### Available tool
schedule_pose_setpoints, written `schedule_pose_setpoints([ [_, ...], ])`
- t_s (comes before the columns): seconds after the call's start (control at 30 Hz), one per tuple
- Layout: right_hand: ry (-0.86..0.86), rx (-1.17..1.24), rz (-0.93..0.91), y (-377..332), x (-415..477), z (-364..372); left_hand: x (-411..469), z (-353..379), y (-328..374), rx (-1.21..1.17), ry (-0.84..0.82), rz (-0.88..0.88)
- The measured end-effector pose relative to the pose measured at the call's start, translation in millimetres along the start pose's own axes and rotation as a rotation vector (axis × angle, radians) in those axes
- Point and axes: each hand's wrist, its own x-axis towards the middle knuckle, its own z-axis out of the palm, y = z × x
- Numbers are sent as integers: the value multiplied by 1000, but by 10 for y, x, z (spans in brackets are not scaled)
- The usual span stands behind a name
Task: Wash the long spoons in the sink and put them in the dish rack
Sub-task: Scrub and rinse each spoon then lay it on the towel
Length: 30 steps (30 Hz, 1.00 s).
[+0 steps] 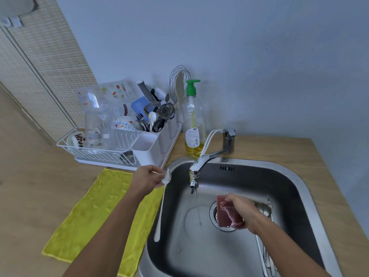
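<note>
Item: long spoon (162,206), pale and metal, pinched at its bowl end by the left hand (148,181), whose fingers curl round the bowl. The long axis runs near-vertical in the view, bowl uppermost toward the dish rack (95,151), with the slim handle hanging down toward the person along the left rim of the sink (289,188), over the edge of a yellow cloth (89,216). The right hand (242,211) is closed on a reddish-brown sponge (226,213) above the drain. Other long spoons (262,256) lie in the basin's right side, lengthwise, bowls at the far end. The faucet (201,162) runs a thin stream. A dish soap bottle (193,120) stands upright on the wooden desk (329,196) behind the sink — just beside the rack.
</note>
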Motion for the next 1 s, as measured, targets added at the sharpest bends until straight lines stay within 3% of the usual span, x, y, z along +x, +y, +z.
schedule_pose_setpoints([
  [0.4,47,82,47,36,4,115,163,-353,-464,218,-12,-63],
  [0.57,35,115,69,18,-31,174,209,-318,-549,373,45,-16],
  [0.8,46,121,55,17,-112,70,107,-138,-396,417,172,63],
  [1.0,74,133,36,71,-229,-181,-191,495,-151,447,-85,239],
])
